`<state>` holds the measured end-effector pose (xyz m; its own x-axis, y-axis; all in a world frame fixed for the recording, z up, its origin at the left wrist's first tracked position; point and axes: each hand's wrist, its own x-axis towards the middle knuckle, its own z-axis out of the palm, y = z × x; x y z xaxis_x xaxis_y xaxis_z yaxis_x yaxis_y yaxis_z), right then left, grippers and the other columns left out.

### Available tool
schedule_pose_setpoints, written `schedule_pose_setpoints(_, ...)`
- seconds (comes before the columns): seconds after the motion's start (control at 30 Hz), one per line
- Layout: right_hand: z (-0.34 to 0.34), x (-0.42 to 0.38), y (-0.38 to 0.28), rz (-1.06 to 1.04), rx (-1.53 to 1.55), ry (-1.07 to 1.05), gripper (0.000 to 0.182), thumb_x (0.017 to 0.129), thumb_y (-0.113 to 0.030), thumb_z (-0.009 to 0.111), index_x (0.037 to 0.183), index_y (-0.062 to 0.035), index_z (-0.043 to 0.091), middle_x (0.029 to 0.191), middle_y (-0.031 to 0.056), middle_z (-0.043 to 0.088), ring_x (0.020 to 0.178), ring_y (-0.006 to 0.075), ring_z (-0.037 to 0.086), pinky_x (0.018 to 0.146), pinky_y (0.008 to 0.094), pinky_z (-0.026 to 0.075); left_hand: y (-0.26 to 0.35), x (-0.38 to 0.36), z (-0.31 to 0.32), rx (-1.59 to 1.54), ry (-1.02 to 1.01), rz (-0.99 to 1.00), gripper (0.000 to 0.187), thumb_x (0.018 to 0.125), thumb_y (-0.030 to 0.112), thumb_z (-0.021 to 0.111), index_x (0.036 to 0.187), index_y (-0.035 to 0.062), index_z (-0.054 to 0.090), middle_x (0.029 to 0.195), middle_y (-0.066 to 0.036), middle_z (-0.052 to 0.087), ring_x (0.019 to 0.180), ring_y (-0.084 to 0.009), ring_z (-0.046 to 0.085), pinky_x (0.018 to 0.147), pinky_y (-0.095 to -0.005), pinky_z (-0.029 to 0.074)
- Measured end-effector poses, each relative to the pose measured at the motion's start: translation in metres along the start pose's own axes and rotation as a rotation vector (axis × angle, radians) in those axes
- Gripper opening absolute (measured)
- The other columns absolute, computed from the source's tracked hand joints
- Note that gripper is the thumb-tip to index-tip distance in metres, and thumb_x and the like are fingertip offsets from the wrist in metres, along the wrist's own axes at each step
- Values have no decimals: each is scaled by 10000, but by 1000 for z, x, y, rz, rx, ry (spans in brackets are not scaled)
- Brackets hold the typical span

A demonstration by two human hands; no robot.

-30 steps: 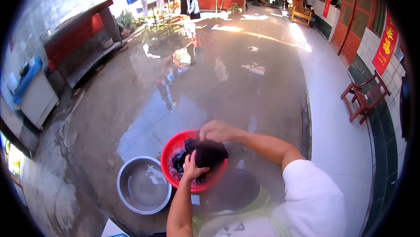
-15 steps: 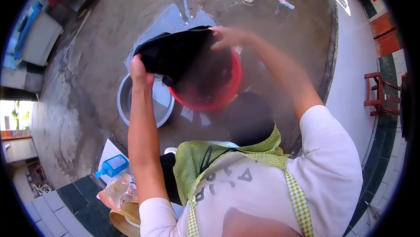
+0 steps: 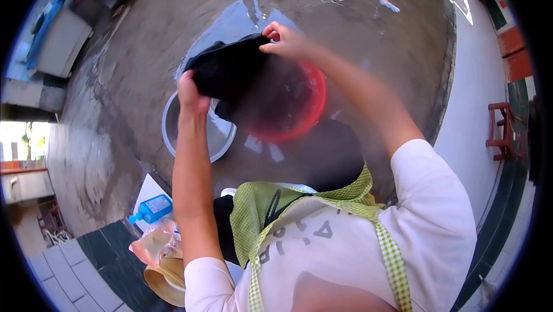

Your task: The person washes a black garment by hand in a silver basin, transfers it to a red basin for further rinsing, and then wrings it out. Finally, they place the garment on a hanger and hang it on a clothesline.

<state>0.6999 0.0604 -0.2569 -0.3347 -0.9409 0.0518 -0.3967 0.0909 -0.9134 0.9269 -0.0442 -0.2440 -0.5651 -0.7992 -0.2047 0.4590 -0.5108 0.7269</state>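
Observation:
A black cloth or garment is stretched between my two hands, above and in front of the basins; its exact kind does not show. My left hand grips its left end, fingers mostly behind the fabric. At the upper right edge, my right hand pinches the cloth between thumb and fingers. Below and to the right stands a red basin, partly covered by the cloth, with what looks like liquid inside. A pale basin with a light rim sits to its left, under my left forearm.
Near my left side lie a blue bottle on a white surface, a pinkish plastic bag and a straw-coloured hat. The concrete floor is wet in patches. A reddish-brown stool stands at the right by the wall.
My right hand has shifted slightly left and up, and its fingers are drawn closer together on the cloth's edge. The whole view has turned a little, moving the surroundings rightward.

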Motion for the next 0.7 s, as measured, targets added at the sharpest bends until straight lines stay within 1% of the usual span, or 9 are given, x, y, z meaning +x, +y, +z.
schedule_pose_setpoints(0.03, 9, -7, -5, -284, -144, 154, 343, 725, -324, 646, 918, -62, 539, 797, 46, 548, 773, 168, 511, 712, 313, 411, -2, 5, 4, 11, 41, -7, 290, 756, 43, 379, 992, -25, 534, 1013, -148, 573, 922, -267, 565, 855, -365, 441)
schedule_pose_setpoints(0.17, 33, -40, -62, -225, -213, -197, 494, 593, -415, 712, 843, -34, 521, 757, 142, 573, 758, 262, 580, 684, 335, 463, -6, 17, 43, 179, 198, 6, 227, 667, -3, 492, 890, 30, 463, 811, -108, 513, 776, -245, 544, 701, -399, 471)
schedule_pose_setpoints(0.2, 49, -34, -46, -355, -352, -65, 557, 584, -454, 714, 869, -25, 501, 759, 157, 588, 775, 303, 590, 671, 367, 468, -8, 10, 62, 303, 232, 30, 271, 665, 4, 505, 928, 35, 450, 837, -107, 502, 799, -231, 527, 687, -388, 460)
schedule_pose_setpoints(0.33, 48, 11, 2, -123, -155, 179, 384, 634, -288, 669, 858, -6, 536, 809, 213, 606, 764, 353, 594, 694, 400, 462, -10, -3, 73, 548, -2, -16, 459, 724, 148, 581, 1154, 95, 429, 1031, -80, 501, 929, -213, 468, 801, -419, 378)
schedule_pose_setpoints(0.37, 33, 0, -14, -31, -257, 301, 303, 638, -216, 652, 839, -7, 566, 785, 167, 621, 670, 292, 615, 596, 375, 489, -7, -2, 67, 684, -32, -42, 502, 736, 193, 592, 1198, 106, 417, 1072, -73, 497, 963, -203, 451, 818, -412, 359)
schedule_pose_setpoints(0.4, 26, 8, -1, 200, 82, 337, 268, 642, -172, 645, 839, -4, 575, 746, 119, 619, 591, 214, 605, 483, 326, 490, -6, -2, 53, 789, 3, 12, 532, 743, 225, 591, 1227, 112, 402, 1101, -66, 492, 988, -195, 433, 816, -407, 353)
schedule_pose_setpoints(0.47, -2, 28, 65, 435, 173, 378, 283, 651, -165, 644, 862, 5, 561, 732, 110, 600, 591, 186, 591, 441, 297, 482, -9, 2, 9, 920, 147, -20, 551, 754, 277, 589, 1247, 118, 398, 1138, -46, 488, 946, -176, 444, 784, -387, 353)
schedule_pose_setpoints(0.57, -23, 22, 142, 251, -616, 705, 309, 675, -205, 619, 938, -55, 554, 837, 168, 605, 674, 317, 605, 616, 421, 491, -8, -21, -41, 1013, 204, -309, 376, 792, 282, 550, 1126, 120, 490, 1003, -28, 527, 801, -148, 488, 654, -321, 420)
schedule_pose_setpoints(0.7, -3, -34, 120, 61, -640, -96, 116, 657, -180, 560, 731, -103, 607, 794, 139, 620, 768, 310, 597, 690, 417, 470, -11, -45, -75, 1022, 169, -455, 287, 823, 292, 523, 1066, 139, 519, 897, 1, 562, 720, -128, 534, 624, -294, 425)
